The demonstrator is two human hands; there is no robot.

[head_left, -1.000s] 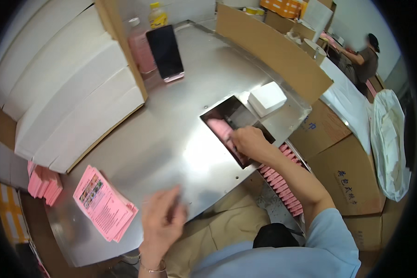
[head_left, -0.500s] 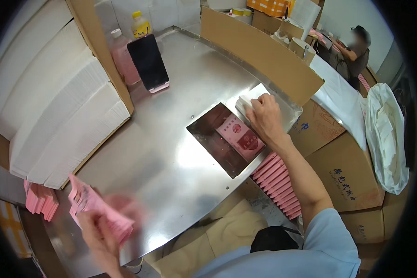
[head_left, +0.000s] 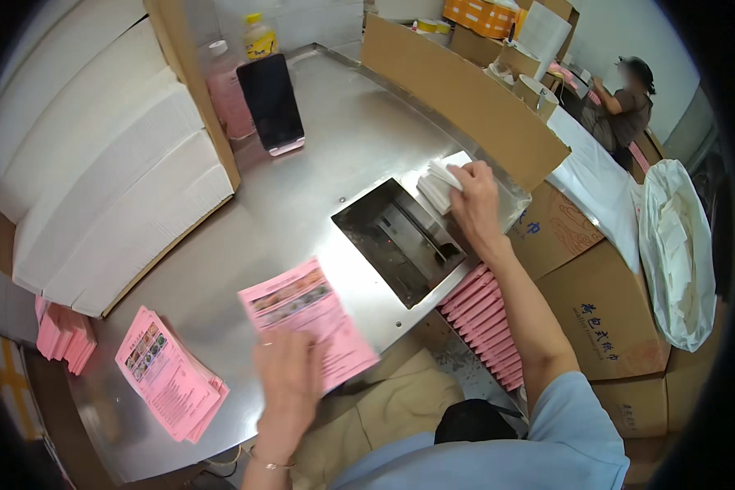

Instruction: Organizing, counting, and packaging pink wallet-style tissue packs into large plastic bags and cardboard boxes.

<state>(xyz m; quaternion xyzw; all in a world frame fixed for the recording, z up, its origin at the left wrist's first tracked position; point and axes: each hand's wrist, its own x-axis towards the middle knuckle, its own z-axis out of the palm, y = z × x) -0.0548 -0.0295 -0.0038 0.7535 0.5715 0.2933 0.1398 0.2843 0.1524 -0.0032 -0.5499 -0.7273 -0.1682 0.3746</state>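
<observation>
My left hand (head_left: 290,384), somewhat blurred, has its fingers curled on the lower left of a pink printed paper sheet (head_left: 335,327) over the metal table's near edge. To its left lies a stack of similar pink sheets (head_left: 167,376). My right hand (head_left: 475,204) pinches a folded white paper napkin (head_left: 443,173) at the top of a small pile of napkins (head_left: 433,194), just beyond the rectangular opening (head_left: 384,237) in the table. Inside that opening a dark slot and metal walls show.
A carton of packed white napkins (head_left: 131,212) stands at the left, with pink packets (head_left: 64,335) beside it. A phone (head_left: 271,104) leans on a stand near two bottles. Below the table's right edge sits a row of pink packets (head_left: 486,327). Cartons (head_left: 612,318) and a person (head_left: 625,106) are at the right.
The pink packet in the opening is gone from view. My left hand has moved right from the pink stack with one sheet, and that stack now lies on the table. The right hand lifts a napkin edge.
</observation>
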